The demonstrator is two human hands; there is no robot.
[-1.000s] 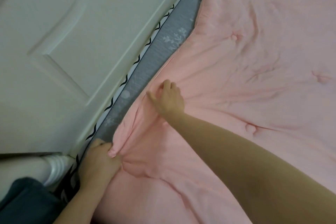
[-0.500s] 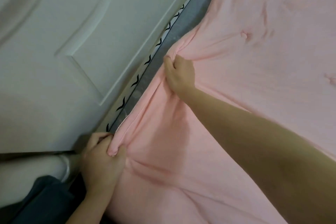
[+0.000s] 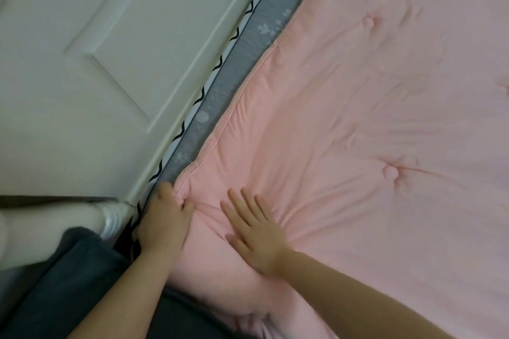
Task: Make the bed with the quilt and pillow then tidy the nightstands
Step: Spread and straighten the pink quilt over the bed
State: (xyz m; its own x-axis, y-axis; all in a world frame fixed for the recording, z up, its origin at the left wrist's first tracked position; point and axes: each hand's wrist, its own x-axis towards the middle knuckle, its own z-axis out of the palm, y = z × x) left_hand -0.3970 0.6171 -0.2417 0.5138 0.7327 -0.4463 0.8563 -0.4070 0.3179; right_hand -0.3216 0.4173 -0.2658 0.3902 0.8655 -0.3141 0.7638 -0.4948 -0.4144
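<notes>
A home bedroom: a pink tufted quilt (image 3: 371,132) lies spread over a bed; a grey patterned sheet (image 3: 220,91) shows along its edge; a white panelled surface (image 3: 110,49), probably a door or wardrobe front, stands just beside the bed.

One pink quilt (image 3: 371,146) is lying under both hands. Two hands are showing: the left hand (image 3: 162,221) is pinching the quilt's corner, and the right hand (image 3: 254,231) is pressing flat just beside it. Two tufted buttons are dimpling the quilt beyond the right hand, the nearer button (image 3: 389,171) and the farther button (image 3: 368,22). One grey sheet strip (image 3: 220,91) is running up from the left hand, alongside one white panelled door (image 3: 110,49).
</notes>
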